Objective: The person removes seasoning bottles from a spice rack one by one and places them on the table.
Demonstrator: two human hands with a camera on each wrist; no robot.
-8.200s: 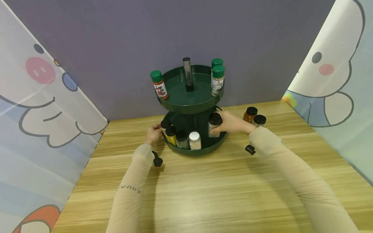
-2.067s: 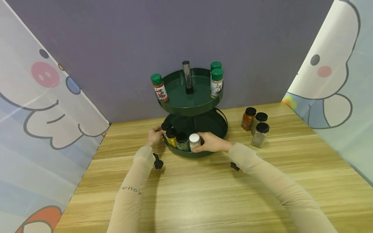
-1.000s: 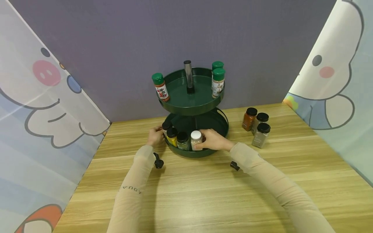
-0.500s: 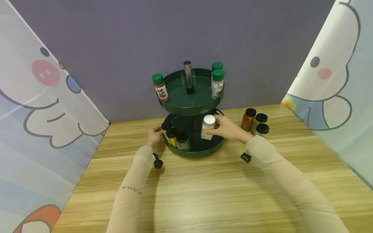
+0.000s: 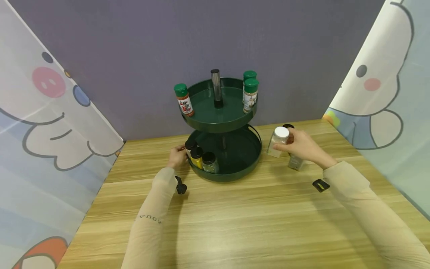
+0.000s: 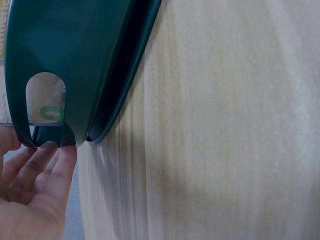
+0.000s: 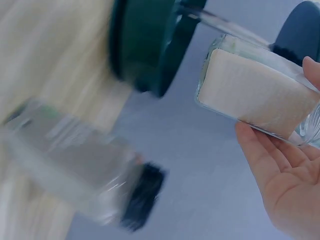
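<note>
My right hand [image 5: 304, 147] grips a clear glass spice jar [image 5: 279, 139] with a white lid, tilted and held above the table right of the green two-tier rotating spice rack [image 5: 235, 172]. In the right wrist view the pale powder in this held jar [image 7: 260, 92] shows between thumb and fingers. My left hand [image 5: 176, 157] holds the lower tray's left rim; up close, its fingertips [image 6: 48, 146] lie at the handle cutout. Beside it in the tray stand black-lidded jars: one pale, one yellow [image 5: 197, 161], one with green herbs [image 5: 210, 166].
Behind my right hand, partly hidden, stand black-lidded jars, one grey jar [image 5: 295, 163] nearest. The upper tray [image 5: 218, 116] bears a red green-capped bottle [image 5: 184, 102] left and two pale green-capped bottles [image 5: 250, 98] right. A grey wall [image 5: 134, 74] rises behind.
My right hand took the white-lidded jar from the lower tray's front, lifted it and carried it right, out over the table. Earlier it moved a black-lidded jar from the tray to the table. Left hand still.
</note>
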